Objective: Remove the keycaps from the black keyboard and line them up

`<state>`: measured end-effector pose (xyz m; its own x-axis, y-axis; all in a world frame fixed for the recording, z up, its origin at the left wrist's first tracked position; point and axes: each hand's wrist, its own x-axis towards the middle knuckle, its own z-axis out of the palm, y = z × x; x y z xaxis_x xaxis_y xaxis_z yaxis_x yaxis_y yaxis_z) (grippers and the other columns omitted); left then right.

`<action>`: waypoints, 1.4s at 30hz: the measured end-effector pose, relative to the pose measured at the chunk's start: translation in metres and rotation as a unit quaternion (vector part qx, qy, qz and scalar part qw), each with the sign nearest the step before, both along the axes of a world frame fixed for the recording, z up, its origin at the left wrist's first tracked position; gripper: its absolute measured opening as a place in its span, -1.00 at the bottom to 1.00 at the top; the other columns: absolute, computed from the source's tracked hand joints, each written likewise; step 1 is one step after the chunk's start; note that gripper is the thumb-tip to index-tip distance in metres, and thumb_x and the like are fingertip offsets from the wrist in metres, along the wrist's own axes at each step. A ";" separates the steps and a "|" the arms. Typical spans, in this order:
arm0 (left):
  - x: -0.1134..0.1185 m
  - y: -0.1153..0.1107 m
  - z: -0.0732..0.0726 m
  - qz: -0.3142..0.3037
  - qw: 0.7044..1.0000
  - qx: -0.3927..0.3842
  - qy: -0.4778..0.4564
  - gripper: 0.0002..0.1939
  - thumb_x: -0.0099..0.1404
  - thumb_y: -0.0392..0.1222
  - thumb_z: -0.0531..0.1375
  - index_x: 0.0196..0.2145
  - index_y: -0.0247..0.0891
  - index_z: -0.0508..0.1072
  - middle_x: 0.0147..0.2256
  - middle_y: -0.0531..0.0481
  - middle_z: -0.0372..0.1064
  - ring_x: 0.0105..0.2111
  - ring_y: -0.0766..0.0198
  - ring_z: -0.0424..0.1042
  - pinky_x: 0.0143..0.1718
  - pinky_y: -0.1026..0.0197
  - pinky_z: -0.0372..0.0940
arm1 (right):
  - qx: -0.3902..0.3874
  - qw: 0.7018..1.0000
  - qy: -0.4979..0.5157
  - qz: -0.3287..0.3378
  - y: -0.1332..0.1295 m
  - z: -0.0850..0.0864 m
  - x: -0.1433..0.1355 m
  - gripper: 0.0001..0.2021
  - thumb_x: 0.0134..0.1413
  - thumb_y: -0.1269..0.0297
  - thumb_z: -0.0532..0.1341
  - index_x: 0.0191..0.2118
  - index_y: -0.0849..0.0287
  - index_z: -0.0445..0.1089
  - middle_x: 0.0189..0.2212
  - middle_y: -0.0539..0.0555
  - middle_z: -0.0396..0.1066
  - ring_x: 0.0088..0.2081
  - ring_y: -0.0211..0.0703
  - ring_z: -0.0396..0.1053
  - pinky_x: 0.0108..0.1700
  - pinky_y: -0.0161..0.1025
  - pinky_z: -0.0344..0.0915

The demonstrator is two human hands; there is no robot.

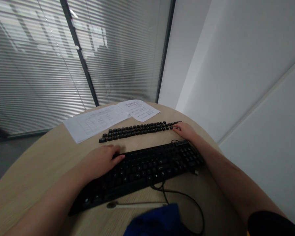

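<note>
A black keyboard (pixel 142 172) lies slanted across the round table. My left hand (pixel 103 160) rests at its far left part, thumb on top and fingers curled at the far edge, gripping it. Beyond the keyboard, loose black keycaps (pixel 135 131) are laid out in several rows. At the right end of these rows is my right hand (pixel 184 130), its thumb and fingertips closed around a keycap that is mostly hidden. My right forearm passes over the table beside the keyboard's right end.
Printed paper sheets (pixel 95 123) lie at the far side of the table (pixel 46 154). Nearer me are a black cable (pixel 184 193), a pale thin stick with a dark end (pixel 137 205) and a blue cloth (pixel 157 223). A white wall (pixel 248 75) stands close on the right.
</note>
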<state>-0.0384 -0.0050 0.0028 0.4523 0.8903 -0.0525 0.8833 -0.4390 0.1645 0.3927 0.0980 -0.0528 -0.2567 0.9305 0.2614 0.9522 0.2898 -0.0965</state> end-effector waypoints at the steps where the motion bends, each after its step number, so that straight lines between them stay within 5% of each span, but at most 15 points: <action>1: 0.000 0.000 0.000 0.000 1.000 -0.003 0.003 -0.54 0.37 0.19 -0.03 -0.26 -0.20 0.48 -0.26 -0.17 0.53 -0.25 -0.03 0.50 -0.20 -0.01 0.32 | -0.001 1.000 0.001 -0.002 0.000 0.000 0.000 -0.70 0.30 0.16 0.16 0.00 0.17 0.53 -0.15 0.16 0.53 -0.13 -0.07 0.43 -0.05 -0.21 0.29; 30: -0.009 0.005 0.003 -0.001 1.000 -0.023 -0.017 -0.50 0.32 0.25 0.00 -0.23 -0.18 0.51 -0.20 -0.17 0.54 -0.20 -0.01 0.49 -0.16 0.02 0.30 | 0.047 0.998 0.047 -0.015 0.001 -0.007 -0.003 -0.72 0.23 0.15 0.24 -0.03 0.12 0.55 -0.20 0.10 0.56 -0.19 -0.08 0.46 -0.11 -0.20 0.34; 34: -0.010 0.006 0.001 0.000 0.999 -0.023 -0.028 -0.51 0.31 0.25 0.01 -0.26 -0.19 0.51 -0.24 -0.17 0.54 -0.23 -0.01 0.49 -0.18 0.02 0.29 | 0.068 0.997 0.044 0.012 0.000 -0.007 -0.003 -0.66 0.27 0.21 0.20 0.11 0.06 0.49 -0.22 0.10 0.55 -0.22 -0.09 0.45 -0.13 -0.20 0.34; 42: -0.010 0.006 0.001 0.001 0.999 -0.022 -0.040 -0.52 0.30 0.26 0.02 -0.27 -0.17 0.52 -0.24 -0.16 0.54 -0.23 -0.01 0.49 -0.18 0.02 0.29 | 0.055 0.997 0.028 0.050 0.007 -0.012 0.001 -0.72 0.30 0.25 0.17 0.03 0.06 0.55 -0.19 0.13 0.53 -0.14 -0.09 0.45 -0.05 -0.20 0.34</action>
